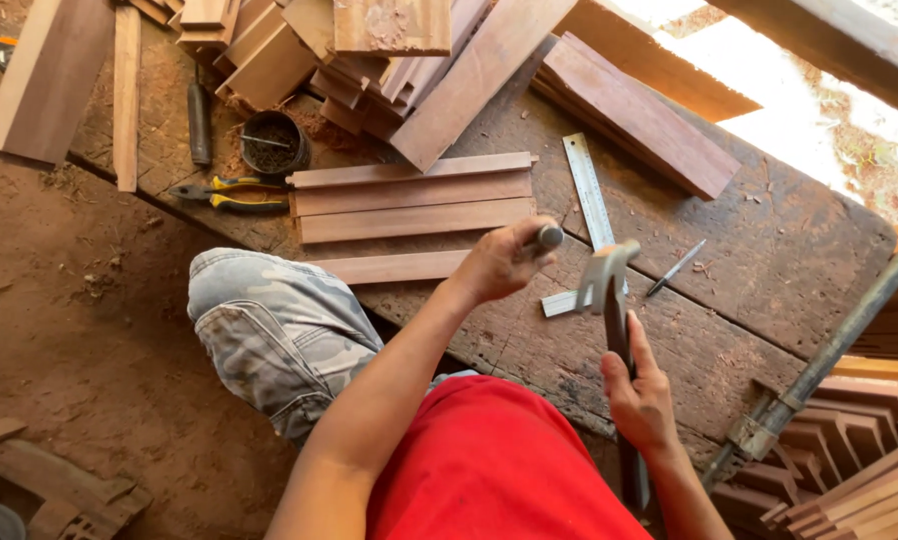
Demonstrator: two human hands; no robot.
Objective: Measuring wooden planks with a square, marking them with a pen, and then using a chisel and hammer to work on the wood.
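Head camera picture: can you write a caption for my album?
Left hand grips a rod and right hand holds a hammer over a workbench with wood slats.

The hammer [609,285] has a grey metal head and a dark handle. It stands nearly upright above the worn wooden bench, head at the top and handle running down toward the person, gripped around its lower part by the right hand [641,400]. The chisel [547,238] shows only as a rounded grey metal end sticking out of the closed left hand [499,262]; the rest of it is hidden inside the fist.
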